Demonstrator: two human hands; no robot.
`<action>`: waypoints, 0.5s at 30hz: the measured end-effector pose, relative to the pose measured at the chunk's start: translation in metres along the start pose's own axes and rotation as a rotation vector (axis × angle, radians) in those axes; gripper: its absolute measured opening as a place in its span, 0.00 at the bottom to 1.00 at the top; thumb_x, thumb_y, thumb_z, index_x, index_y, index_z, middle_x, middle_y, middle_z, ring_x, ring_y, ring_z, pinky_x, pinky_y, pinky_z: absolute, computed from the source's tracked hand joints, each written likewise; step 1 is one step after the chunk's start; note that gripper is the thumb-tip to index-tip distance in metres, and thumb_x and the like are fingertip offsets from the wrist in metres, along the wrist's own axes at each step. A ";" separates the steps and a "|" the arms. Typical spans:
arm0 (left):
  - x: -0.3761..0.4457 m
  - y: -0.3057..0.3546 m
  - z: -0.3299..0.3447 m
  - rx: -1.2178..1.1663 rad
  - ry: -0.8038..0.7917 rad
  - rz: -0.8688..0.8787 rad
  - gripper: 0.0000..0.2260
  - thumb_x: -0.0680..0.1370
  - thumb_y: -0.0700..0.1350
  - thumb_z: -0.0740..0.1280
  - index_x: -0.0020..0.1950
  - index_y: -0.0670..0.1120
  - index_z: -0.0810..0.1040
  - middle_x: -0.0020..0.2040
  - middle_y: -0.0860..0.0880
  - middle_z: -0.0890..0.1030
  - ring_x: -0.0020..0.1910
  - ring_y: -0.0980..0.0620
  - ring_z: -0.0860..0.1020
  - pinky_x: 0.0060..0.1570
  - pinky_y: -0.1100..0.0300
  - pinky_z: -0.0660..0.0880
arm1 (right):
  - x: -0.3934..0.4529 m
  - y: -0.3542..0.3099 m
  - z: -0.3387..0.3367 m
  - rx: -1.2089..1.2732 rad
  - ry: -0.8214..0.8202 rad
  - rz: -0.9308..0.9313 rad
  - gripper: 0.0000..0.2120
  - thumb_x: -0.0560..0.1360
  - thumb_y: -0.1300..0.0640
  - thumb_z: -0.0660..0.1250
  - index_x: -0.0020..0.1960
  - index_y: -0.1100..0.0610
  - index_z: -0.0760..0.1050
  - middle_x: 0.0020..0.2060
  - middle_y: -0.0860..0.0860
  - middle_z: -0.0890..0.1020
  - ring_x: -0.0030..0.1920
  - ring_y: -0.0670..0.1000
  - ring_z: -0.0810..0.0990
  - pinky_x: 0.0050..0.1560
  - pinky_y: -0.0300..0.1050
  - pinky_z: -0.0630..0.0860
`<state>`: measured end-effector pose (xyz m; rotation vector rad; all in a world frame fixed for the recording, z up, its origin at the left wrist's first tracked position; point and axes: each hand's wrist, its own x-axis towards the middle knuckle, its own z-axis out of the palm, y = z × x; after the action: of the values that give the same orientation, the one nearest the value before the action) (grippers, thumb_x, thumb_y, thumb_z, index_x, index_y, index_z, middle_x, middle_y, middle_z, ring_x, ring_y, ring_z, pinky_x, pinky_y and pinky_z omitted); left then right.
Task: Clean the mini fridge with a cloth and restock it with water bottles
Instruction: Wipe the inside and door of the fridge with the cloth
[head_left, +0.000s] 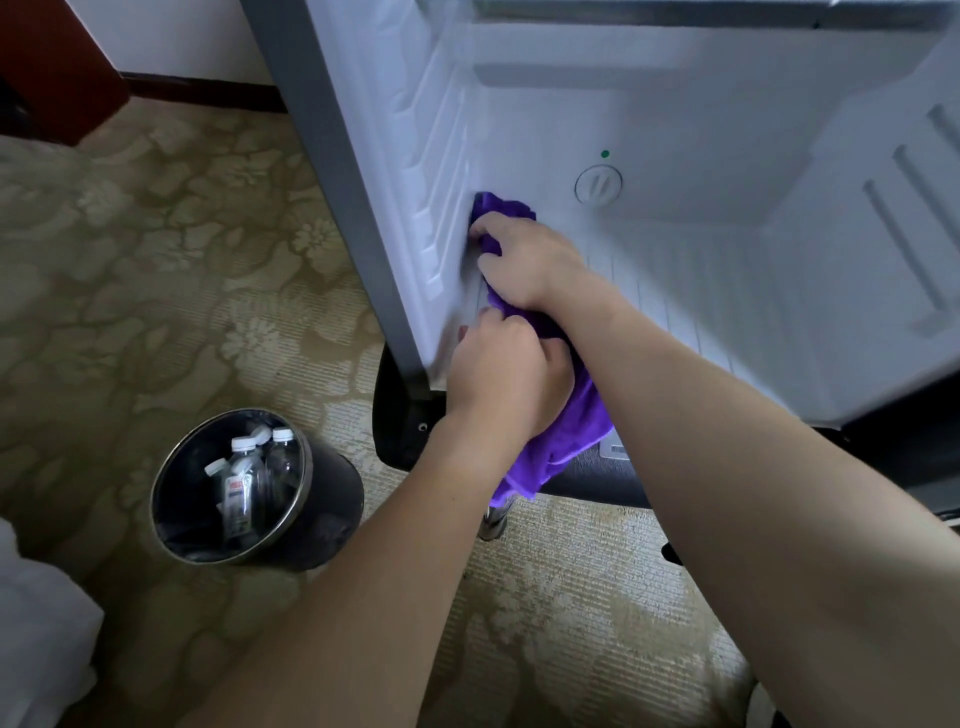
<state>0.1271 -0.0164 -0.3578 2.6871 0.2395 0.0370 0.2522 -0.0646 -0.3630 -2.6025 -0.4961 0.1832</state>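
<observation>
A: Starting at the far left, what sits on the floor?

B: A patterned beige carpet (156, 270) with pale leaf and flower shapes. On it stands a round black waste bin with a shiny metal rim (171, 525), and inside it lie several clear plastic water bottles with white caps (244, 478), leaning against each other. Something white and soft shows at the lower left corner; I cannot tell what it is.

A: And moving right?

B: The white open mini fridge (701, 130) begins just right of the bin, with its grey outer edge running down at a slant. The inner left wall is ribbed with shelf rails, and a round white dial (598, 184) sits on the back wall with a small green dot just above it.

A: Where is the cloth?

B: The purple fleecy cloth (576, 421) runs from the back left corner of the fridge interior, along the left wall, and hangs out over the front lip.

A: The hands?

B: The left hand (506, 374) is nearer the front, fingers curled and gripping the cloth's middle. The right hand (524, 260) reaches deeper across it, fingers bent over the bunched upper end, pressing it at the foot of the ribbed left wall. Both forearms are bare.
</observation>
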 end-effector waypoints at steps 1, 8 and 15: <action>-0.002 -0.001 0.002 -0.006 0.011 0.006 0.11 0.79 0.45 0.59 0.50 0.39 0.77 0.57 0.40 0.77 0.53 0.38 0.74 0.53 0.50 0.67 | 0.001 -0.001 0.001 0.011 -0.003 -0.004 0.20 0.77 0.54 0.58 0.68 0.48 0.70 0.63 0.48 0.77 0.64 0.53 0.72 0.56 0.46 0.68; -0.010 -0.007 0.010 -0.113 0.103 0.026 0.05 0.79 0.45 0.60 0.45 0.45 0.67 0.53 0.44 0.77 0.54 0.44 0.71 0.55 0.52 0.63 | -0.004 0.007 0.004 -0.036 0.090 0.031 0.28 0.74 0.48 0.62 0.73 0.45 0.63 0.64 0.50 0.76 0.65 0.55 0.71 0.62 0.48 0.66; -0.016 -0.029 0.013 -0.122 0.103 0.181 0.04 0.81 0.44 0.59 0.47 0.46 0.67 0.47 0.50 0.73 0.50 0.46 0.72 0.48 0.53 0.66 | -0.008 0.016 0.002 -0.158 0.055 0.059 0.31 0.75 0.49 0.60 0.76 0.48 0.58 0.71 0.47 0.70 0.74 0.53 0.62 0.73 0.54 0.58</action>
<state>0.1069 0.0014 -0.3816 2.5797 0.0238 0.2373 0.2490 -0.0799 -0.3720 -2.7697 -0.4302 0.0949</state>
